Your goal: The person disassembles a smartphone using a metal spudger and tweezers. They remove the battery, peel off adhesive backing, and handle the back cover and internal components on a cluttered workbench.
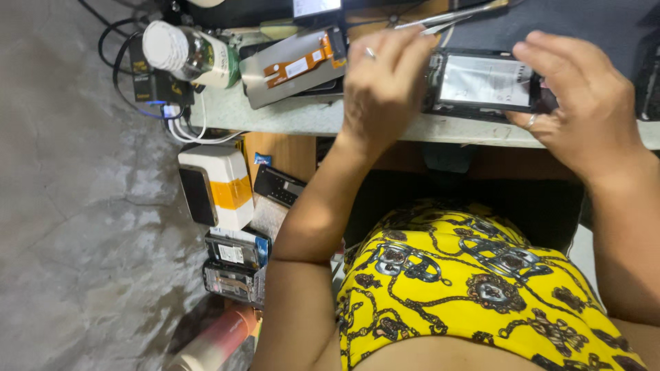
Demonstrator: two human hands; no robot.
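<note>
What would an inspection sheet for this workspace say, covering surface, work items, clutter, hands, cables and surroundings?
Surface: pale speckled bench top, edge toward the person.
Job's things: opened black phone with silver battery lying on the bench, back cover off.
Clutter: grey phone panel with orange flex strip; clear bottle with white cap; metal tweezers; white box with orange tape and stacked opened phones beside the bench on the left of the picture.
Grippers: left hand touches the phone's left end; right hand grips its right end.
Cables: black cables and white cables at a black adapter.
Surroundings: grey concrete floor; yellow patterned garment.
</note>
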